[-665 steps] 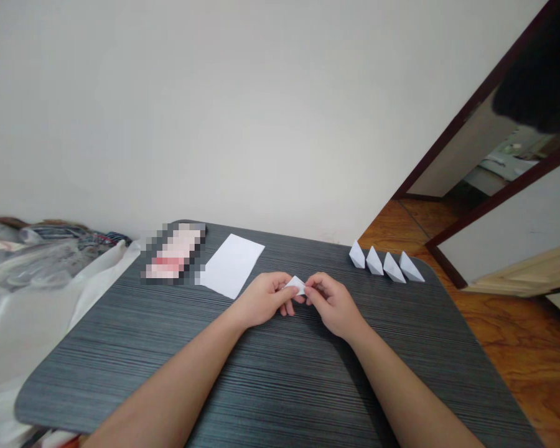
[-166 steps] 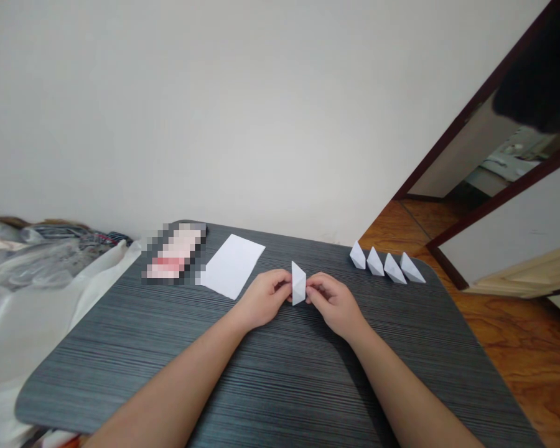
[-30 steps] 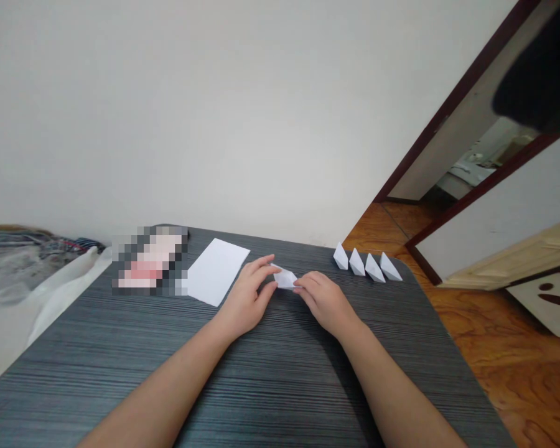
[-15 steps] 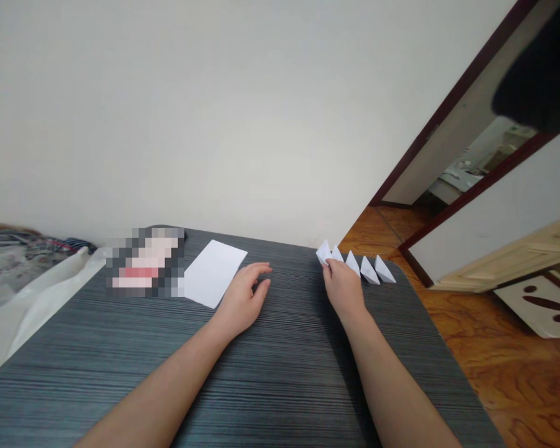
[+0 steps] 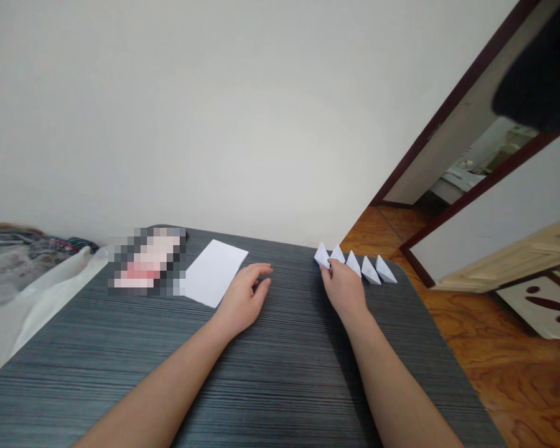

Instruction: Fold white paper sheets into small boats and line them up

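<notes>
Between the thumb and fingers of my right hand [image 5: 344,287] is a folded paper piece [image 5: 322,255], white and pointed at the top. It stands at the left end of a row of similar folded paper pieces [image 5: 370,272] along the far right of the table; my hand partly hides some of them. My left hand [image 5: 243,297] rests on the table with its fingers apart and curved, nothing in them. Beside it lies a white sheet of paper [image 5: 214,272], its right edge close to the wrist and knuckles.
The dark, wood-grained table [image 5: 270,373] meets a pale wall [image 5: 242,124] at the back. A blurred-out flat object [image 5: 152,258] lies at its far left. Clear plastic [image 5: 51,292] bunches past the left edge. On the right are a wooden floor [image 5: 504,367] and a doorway.
My right hand has brought the folded paper piece slightly left and down, level with the row. My left hand has stayed in place.
</notes>
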`<action>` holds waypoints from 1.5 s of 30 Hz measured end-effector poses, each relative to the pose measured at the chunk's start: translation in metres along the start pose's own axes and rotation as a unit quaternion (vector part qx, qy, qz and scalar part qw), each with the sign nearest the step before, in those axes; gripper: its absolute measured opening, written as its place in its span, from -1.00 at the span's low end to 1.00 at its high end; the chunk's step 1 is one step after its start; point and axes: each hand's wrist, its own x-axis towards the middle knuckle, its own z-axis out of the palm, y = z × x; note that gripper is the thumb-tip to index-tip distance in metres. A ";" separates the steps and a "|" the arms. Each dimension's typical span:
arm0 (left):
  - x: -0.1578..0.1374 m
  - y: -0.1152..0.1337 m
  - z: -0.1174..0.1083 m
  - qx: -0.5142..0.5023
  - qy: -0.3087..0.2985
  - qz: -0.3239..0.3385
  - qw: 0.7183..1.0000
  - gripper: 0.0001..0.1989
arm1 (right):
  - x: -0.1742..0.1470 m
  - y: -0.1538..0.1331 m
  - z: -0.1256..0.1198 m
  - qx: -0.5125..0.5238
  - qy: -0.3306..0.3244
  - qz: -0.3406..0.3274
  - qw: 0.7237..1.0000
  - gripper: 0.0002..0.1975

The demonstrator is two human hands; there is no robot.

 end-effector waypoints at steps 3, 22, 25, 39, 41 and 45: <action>0.001 -0.002 0.000 0.025 0.007 0.000 1.000 -0.78 | -0.005 -0.008 -0.007 0.005 0.016 -0.005 1.000 -0.71; 0.003 -0.014 -0.022 0.443 0.006 -0.120 0.888 -0.72 | -0.027 -0.029 -0.009 0.190 -0.119 -0.314 0.923 -0.51; 0.003 -0.013 -0.023 0.451 -0.005 -0.117 0.885 -0.73 | -0.029 -0.026 -0.004 0.191 -0.147 -0.305 0.921 -0.49; 0.009 -0.013 -0.038 0.470 -0.024 -0.179 0.864 -0.69 | -0.029 -0.027 0.000 0.197 -0.147 -0.309 0.919 -0.51; 0.009 -0.013 -0.041 0.466 -0.016 -0.191 0.864 -0.69 | -0.029 -0.027 0.000 0.195 -0.148 -0.308 0.919 -0.51; 0.008 -0.011 -0.045 0.456 -0.006 -0.192 0.869 -0.68 | -0.029 -0.028 -0.001 0.188 -0.153 -0.307 0.920 -0.51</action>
